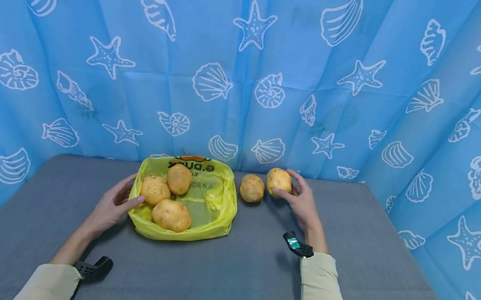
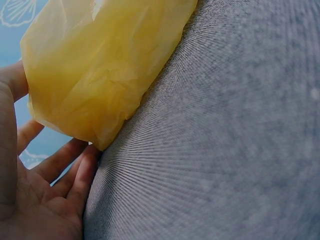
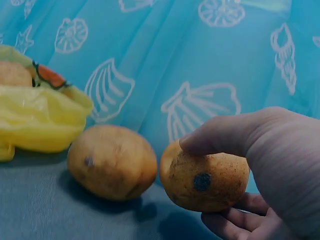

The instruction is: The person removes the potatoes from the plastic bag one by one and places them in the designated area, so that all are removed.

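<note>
A yellow plastic bag lies spread open on the table with three potatoes inside: one at the back, one at the left and one in front. My left hand holds the bag's left side, thumb over the rim and fingers outside; the left wrist view shows those fingers along the plastic. To the right of the bag, my right hand grips a potato with a dark spot, thumb on top and fingers beneath, raised over the table. Another potato rests on the table beside it.
Grey cloth covers the table. A blue curtain printed with shells and starfish hangs close behind the table's back edge and around both sides. A dark band sits on each wrist, left and right.
</note>
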Tool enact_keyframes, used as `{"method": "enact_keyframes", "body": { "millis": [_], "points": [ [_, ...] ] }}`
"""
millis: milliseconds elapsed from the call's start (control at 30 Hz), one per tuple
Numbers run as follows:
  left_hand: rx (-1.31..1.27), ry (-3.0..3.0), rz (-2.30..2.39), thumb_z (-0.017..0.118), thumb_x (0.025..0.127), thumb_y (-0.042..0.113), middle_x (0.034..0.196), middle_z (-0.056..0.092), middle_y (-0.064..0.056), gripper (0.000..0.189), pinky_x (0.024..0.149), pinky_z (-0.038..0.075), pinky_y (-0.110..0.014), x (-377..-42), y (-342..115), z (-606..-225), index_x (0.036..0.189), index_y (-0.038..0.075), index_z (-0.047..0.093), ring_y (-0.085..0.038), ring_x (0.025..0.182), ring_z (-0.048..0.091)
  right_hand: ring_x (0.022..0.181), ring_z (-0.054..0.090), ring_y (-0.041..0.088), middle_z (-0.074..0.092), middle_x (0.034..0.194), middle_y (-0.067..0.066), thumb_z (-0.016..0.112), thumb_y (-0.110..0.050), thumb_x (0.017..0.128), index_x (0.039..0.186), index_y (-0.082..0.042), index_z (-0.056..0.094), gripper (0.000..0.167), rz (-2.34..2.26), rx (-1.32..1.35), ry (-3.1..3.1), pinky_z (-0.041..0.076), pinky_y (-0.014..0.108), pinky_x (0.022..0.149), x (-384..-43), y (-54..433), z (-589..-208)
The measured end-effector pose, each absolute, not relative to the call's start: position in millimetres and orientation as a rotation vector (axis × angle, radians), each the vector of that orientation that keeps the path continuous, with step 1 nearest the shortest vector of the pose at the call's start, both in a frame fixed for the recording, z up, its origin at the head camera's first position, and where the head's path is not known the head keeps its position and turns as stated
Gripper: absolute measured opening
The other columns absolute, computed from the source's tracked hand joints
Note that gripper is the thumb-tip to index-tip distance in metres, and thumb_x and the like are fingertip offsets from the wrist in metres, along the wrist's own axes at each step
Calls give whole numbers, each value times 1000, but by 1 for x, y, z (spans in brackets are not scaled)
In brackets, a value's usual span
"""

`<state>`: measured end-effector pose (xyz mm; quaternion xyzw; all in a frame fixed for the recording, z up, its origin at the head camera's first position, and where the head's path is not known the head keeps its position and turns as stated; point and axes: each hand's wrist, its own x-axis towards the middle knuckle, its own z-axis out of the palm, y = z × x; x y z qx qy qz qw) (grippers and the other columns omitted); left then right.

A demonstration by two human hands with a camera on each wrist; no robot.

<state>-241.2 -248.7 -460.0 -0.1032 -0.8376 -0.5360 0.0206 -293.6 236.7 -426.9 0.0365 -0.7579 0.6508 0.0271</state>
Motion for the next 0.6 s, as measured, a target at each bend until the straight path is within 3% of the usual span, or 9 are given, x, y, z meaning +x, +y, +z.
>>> {"method": "enact_keyframes", "body": {
  "millis": [133,367,600],
  "points": [
    [-319,-2601,-1664,62,103,33,160,30,-27,75,108,34,-56,-242,-249,-460,163,15,21,-42,140,37,144,35,38,33,158,24,72,-5,94,158,-4,32,75,1999,53,-2370,33,53,112,-294,238,-434],
    [-332,-2599,-1648,62,103,32,158,33,-26,74,95,39,-18,-242,-249,-460,163,15,23,-40,139,40,137,42,41,39,153,28,71,-7,95,159,-5,30,76,2002,38,-2417,36,50,107,-292,238,-435],
    [-341,-2596,-1642,61,104,31,158,34,-27,73,93,38,-15,-240,-250,-461,163,15,22,-40,137,41,135,44,41,42,151,28,72,-13,96,158,-7,32,75,1974,18,-2480,37,51,106,-290,237,-433]
  ]
}}
